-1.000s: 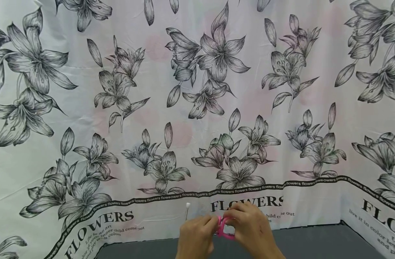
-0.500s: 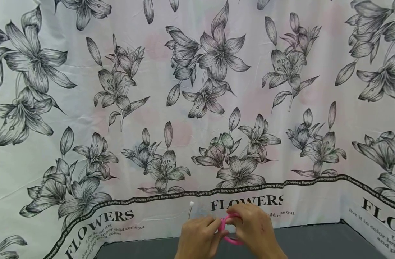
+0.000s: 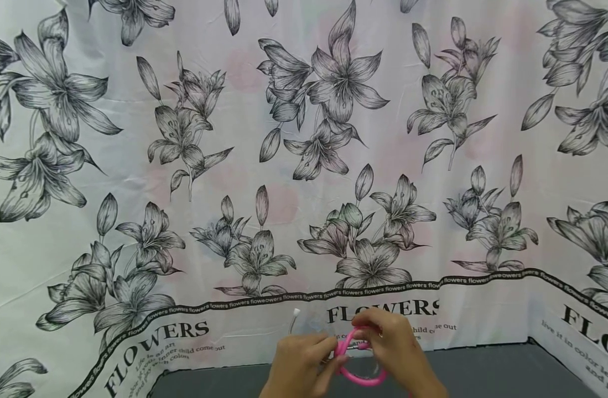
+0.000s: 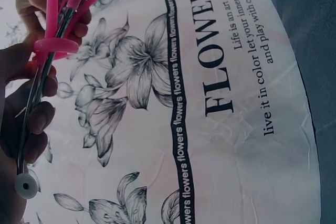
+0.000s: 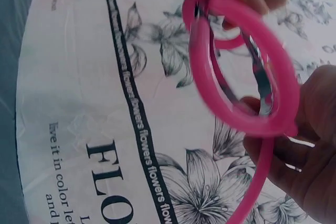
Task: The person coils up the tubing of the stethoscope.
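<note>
Both hands hold a stethoscope with pink tubing (image 3: 363,380) in front of the person, above the grey surface. My left hand (image 3: 304,362) grips its metal ear tubes (image 4: 34,103) where a small pink turn of tubing (image 4: 55,45) wraps round them. A white ear tip (image 3: 296,313) sticks up past that hand. My right hand (image 3: 398,351) holds the wide loop at its right side, fingers curled round the tubing. In the right wrist view, metal parts show inside the pink loop (image 5: 286,87), and a length of tubing hangs below. The chest piece cannot be made out.
A grey surface (image 3: 463,373) lies below the hands. Behind it hangs a white cloth (image 3: 264,345) with black lily drawings and "FLOWERS" lettering, which also comes forward at both sides.
The pink loop between the hands has widened and shows more of its lower curve. My right hand has shifted slightly to the right; my left hand keeps its grip.
</note>
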Demonstrator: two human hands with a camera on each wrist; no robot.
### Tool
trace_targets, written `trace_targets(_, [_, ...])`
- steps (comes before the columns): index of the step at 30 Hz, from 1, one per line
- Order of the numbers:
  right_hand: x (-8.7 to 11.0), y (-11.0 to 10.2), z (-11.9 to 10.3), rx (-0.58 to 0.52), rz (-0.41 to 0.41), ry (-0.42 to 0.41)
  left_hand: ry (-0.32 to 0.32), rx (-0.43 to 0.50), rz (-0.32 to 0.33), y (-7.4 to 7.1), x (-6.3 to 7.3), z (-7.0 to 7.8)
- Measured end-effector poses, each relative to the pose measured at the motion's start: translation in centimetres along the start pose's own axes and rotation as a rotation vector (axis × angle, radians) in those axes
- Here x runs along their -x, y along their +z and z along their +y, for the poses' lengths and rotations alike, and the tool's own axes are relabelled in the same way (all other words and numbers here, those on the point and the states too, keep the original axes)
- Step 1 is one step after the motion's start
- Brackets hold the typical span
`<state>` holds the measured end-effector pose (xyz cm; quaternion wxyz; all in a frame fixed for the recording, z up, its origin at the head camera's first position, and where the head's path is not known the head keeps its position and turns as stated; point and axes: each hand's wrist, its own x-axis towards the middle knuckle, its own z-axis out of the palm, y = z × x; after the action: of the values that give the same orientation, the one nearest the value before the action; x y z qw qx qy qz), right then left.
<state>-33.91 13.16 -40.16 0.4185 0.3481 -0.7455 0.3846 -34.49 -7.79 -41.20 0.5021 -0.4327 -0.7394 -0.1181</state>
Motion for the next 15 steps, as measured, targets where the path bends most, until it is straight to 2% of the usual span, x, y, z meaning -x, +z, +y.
trace_targets(2, [0.0,-0.2,0.3,-0.05,-0.024,0.021,-0.008,0.041,-0.008,-0.1,-0.1,0.0])
trace_targets(9, [0.1,-1.1,1.0,-0.093,-0.068,0.102,-0.066,0.144,-0.044,-0.3,0.0,0.2])
trace_targets(13, [0.3,-1.6,1.9,-0.233,-0.168,0.141,-0.079,0.189,-0.046,-0.5,0.0,0.2])
trace_targets(15, [0.4,-1.7,2.4,-0.306,-0.21,0.155,-0.096,0.244,-0.04,-0.6,0.0,0.2])
